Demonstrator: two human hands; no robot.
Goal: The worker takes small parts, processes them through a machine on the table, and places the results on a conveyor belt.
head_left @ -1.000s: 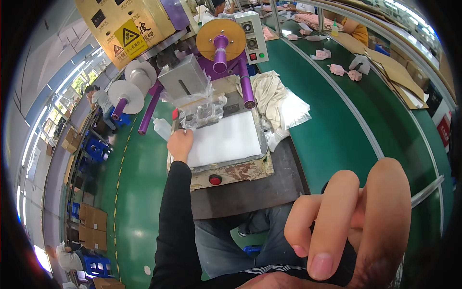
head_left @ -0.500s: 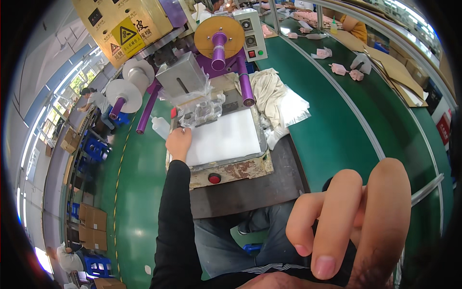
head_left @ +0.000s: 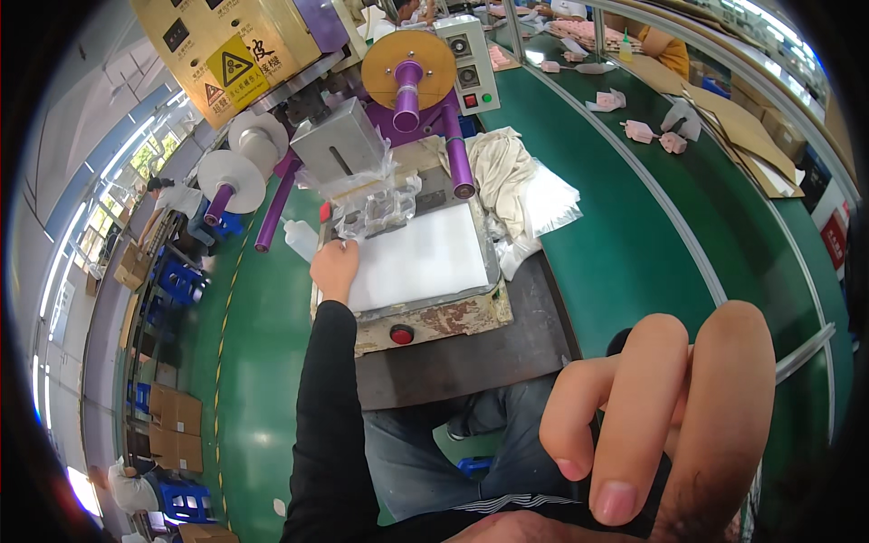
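Note:
My left hand (head_left: 335, 269) is closed at the left edge of a white sheet (head_left: 421, 258), beside crumpled clear plastic film (head_left: 376, 210); what its fingers pinch is too small to make out. The sheet lies flat on the worn bed of a press machine. Above the film hangs the machine's grey metal block (head_left: 339, 145). Large and close, my right hand (head_left: 665, 407) fills the lower right. Its fingers are loosely bent with gaps between them, and I see nothing in them; its thumb does not show clearly.
A white bottle (head_left: 300, 237) stands left of the bed, and a red button (head_left: 401, 334) is on the bed's front. Beige cloth (head_left: 493, 176) lies to its right. Purple rods (head_left: 460, 167) and white reels (head_left: 231, 181) jut out. Pink pieces (head_left: 639, 131) lie on the green conveyor.
The view has shifted slightly. My left hand stays at the sheet's edge, and my right hand's fingers have moved barely at all.

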